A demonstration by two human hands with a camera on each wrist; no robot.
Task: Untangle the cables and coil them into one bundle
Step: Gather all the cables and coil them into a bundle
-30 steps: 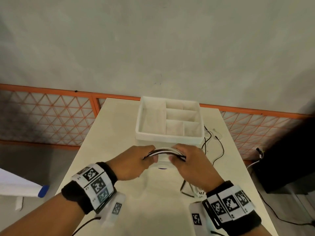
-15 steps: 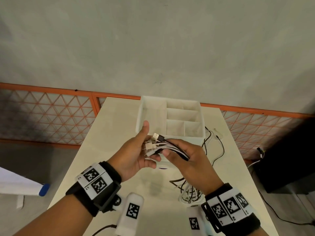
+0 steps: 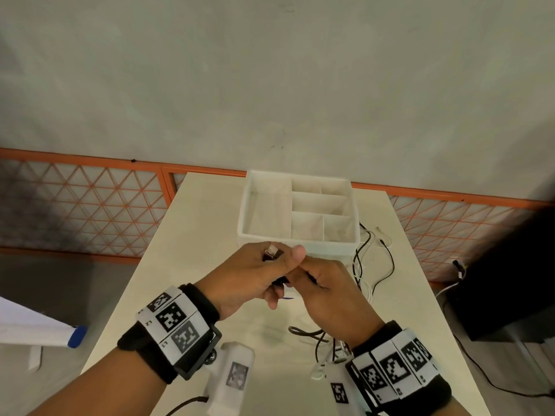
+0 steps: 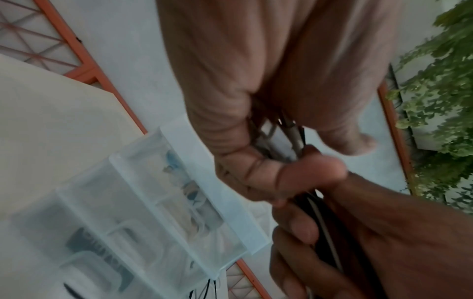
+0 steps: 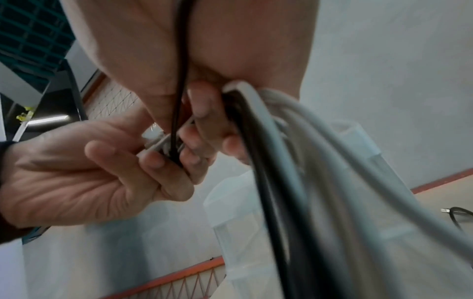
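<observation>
The cables (image 5: 258, 129), black and white together, are gathered at their plug ends and held up off the table (image 3: 192, 265), just in front of the near wall of the divided white box (image 3: 300, 244), which serves here as the landmark. A metal connector tip (image 3: 271, 250) is seen projecting above the grip, nearest to the box. The ends appear to be kept level so that all strands can be started from one point and wound as a single coil; this is offered as a judgement.

The plug ends are clasped by the left hand (image 3: 255, 274), its fingers and thumb curled round them. The strands just behind are clasped by the right hand (image 3: 327, 292), also curled; in the right wrist view they are seen leaving that hand in a thick sheaf and dropping away. The two hands are pressed against each other, so the bundle is enclosed between them with almost none of it exposed.

The remaining lengths hang down and lie loose on the table: some on the side of the hands away from the box, under the right wrist, others to the right of the box, where black and white loops trail near its corner. Whether these are still crossed cannot be told.
</observation>
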